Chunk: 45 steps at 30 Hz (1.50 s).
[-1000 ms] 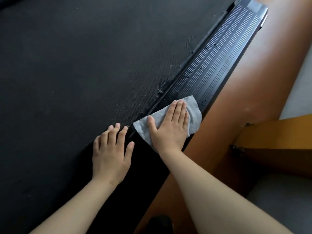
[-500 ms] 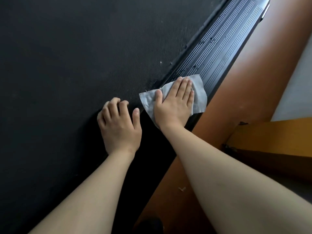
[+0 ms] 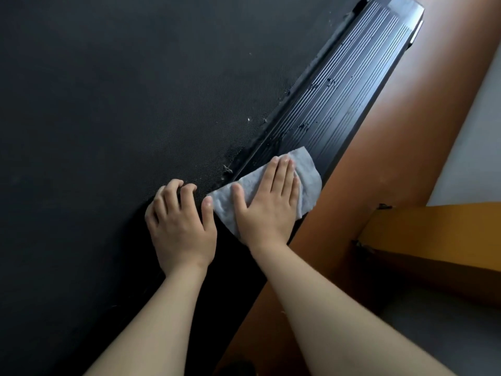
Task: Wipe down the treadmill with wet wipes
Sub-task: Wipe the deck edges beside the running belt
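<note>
The treadmill's black textured belt (image 3: pixel 113 109) fills the left of the head view. Its ribbed black side rail (image 3: pixel 349 85) runs diagonally up to the right, speckled with dust and lint. A pale grey wet wipe (image 3: pixel 307 176) lies flat across the near part of the rail. My right hand (image 3: pixel 267 204) presses on the wipe with straight fingers. My left hand (image 3: pixel 180 223) rests on the belt just left of the wipe, its fingers curled under at the tips and holding nothing.
An orange-brown floor (image 3: pixel 379 164) borders the rail on the right. A yellow wooden piece of furniture (image 3: pixel 439 232) stands at the right, with a white wall (image 3: pixel 471 147) beyond it. Lint clumps (image 3: pixel 226 168) sit along the seam between belt and rail.
My right hand has kept sliding the wipe along the rail. My left hand's fingers have gone from flat to curled on the belt. The camera view has shifted.
</note>
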### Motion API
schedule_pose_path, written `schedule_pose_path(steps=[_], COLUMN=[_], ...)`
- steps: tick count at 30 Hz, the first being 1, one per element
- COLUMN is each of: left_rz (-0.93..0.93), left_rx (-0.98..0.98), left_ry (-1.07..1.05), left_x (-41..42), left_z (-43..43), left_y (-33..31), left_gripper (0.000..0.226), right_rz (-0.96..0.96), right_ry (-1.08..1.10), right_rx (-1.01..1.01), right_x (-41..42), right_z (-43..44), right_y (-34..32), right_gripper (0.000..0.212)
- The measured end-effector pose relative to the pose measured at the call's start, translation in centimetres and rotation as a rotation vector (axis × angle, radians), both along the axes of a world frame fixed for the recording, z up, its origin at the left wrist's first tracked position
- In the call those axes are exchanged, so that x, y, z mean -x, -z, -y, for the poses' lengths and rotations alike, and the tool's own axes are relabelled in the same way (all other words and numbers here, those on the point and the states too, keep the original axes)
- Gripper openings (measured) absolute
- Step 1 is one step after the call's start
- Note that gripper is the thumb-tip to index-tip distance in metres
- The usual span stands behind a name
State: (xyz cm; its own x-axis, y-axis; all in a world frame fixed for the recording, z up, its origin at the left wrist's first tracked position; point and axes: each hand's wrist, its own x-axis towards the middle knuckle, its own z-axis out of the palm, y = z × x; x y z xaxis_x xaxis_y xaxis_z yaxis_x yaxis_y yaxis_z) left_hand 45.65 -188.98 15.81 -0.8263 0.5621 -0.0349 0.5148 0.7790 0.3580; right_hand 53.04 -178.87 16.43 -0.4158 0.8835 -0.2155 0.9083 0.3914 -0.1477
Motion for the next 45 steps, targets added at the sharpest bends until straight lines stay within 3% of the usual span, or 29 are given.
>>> schedule_pose_path(steps=[6,13,19,28,45], left_rz=[-0.013,-0.008,-0.013,-0.012,0.004], left_rx=[0.001,-0.005,-0.022,-0.016,-0.004], left_ry=[0.002,-0.01,-0.002,0.0,0.024], left_x=[0.0,0.0,0.0,0.1,0.1], left_z=[0.0,0.1,-0.1,0.0,0.1], left_y=[0.2,0.1,0.1,0.4,0.4], left_gripper=[0.045,0.046,0.047,0.046,0.049], right_rz=[0.086,-0.073,-0.07,-0.228,-0.241], right_ry=[0.068,0.18,0.427,0.437,0.453], right_rx=[0.019,-0.021,0.057,0.058,0.039], right_x=[2.4,-2.2,-0.6,-1.8,-1.7], right_z=[-7.0,3.2,-2.5,1.6,1.9], right_y=[0.4,0.1,0.0,0.3,0.2], right_gripper=[0.079,0.079,0.074,0.073,0.07])
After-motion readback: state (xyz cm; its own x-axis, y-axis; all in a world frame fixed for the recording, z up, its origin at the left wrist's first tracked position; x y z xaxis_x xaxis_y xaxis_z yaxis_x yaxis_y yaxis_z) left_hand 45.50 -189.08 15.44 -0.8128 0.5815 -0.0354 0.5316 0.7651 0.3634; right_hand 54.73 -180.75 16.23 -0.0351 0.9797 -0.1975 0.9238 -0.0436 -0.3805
